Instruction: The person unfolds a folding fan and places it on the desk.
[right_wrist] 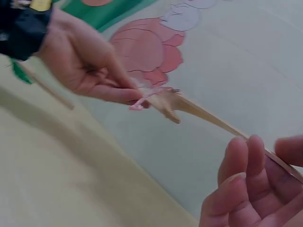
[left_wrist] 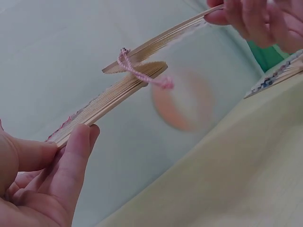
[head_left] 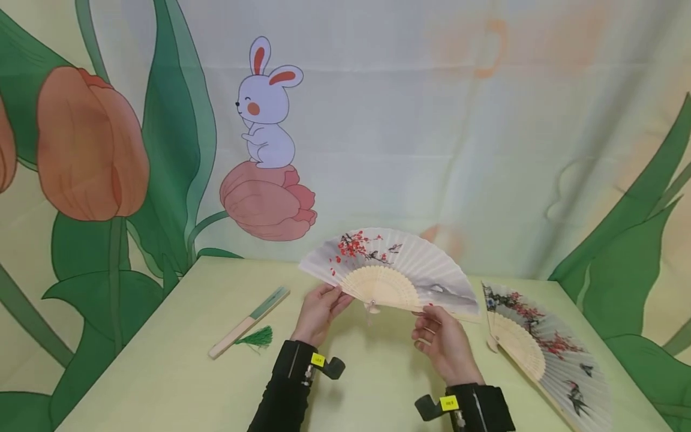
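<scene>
left hand (head_left: 317,309) and right hand (head_left: 445,345) each pinch one end of a spread, blossom-painted folding fan (head_left: 388,264), held above the table (head_left: 162,372); arc upward, long axis left to right, pivot (head_left: 372,304) between the hands.

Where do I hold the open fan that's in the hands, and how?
Probably best to pinch the fan by its two outer sticks, one each side, coming from below. They run along its lower edge, while the painted part spreads above. The left hand and right hand hold it that way. Avoid the pink cord in the middle.
</scene>
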Tool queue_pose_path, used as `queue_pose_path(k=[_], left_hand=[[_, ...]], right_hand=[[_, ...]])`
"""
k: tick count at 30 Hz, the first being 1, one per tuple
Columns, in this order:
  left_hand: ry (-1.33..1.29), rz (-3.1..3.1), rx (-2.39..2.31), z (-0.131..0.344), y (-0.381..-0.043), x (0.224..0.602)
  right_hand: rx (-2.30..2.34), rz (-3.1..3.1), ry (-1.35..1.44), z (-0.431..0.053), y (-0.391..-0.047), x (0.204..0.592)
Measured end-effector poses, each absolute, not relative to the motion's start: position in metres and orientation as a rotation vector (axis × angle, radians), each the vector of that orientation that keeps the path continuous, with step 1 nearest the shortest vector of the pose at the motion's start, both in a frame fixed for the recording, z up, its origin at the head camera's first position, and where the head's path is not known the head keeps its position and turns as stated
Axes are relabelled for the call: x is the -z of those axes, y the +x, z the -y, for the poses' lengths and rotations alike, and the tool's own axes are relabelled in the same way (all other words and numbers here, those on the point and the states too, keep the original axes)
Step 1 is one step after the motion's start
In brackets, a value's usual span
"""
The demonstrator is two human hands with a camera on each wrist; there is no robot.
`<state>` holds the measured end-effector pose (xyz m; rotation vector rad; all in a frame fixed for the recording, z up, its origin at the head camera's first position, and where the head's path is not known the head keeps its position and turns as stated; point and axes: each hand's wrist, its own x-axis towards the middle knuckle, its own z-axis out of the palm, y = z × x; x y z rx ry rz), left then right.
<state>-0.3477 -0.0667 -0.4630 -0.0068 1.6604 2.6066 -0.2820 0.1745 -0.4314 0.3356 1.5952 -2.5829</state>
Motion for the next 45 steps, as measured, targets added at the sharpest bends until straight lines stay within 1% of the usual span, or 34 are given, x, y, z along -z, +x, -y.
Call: queue_pose_path(k=[6, 13, 19, 28, 33, 45], left_hand=[[0.067, -1.636, -2.613, 0.057, -0.355, 0.465], [0.035, -1.655, -2.482, 0.043, -0.365, 0.481], [0.012, -1.735, -2.366, 0.037, -0.376, 0.487], [0.031, -1.939, -2.14, 0.022, -0.393, 0.482], [0.068, -1.999, -2.052, 0.008, -0.394, 0.48], [0.008, -2.054, -1.994, -0.005, -0.393, 0.49]], right_hand=[[2.584, -1.49, 0.359, -0.185, -0.273, 0.438], [2.624, -1.445, 0.402, -0.189, -0.255, 0.46], [2.574, -1.44, 0.424, -0.181, -0.235, 0.473], [2.602, -1.181, 0.398, -0.167, -0.212, 0.492], [2.604, -1.075, 0.369, -0.164, -0.206, 0.506], [2.596, -1.02, 0.37, -0.156, -0.197, 0.508]])
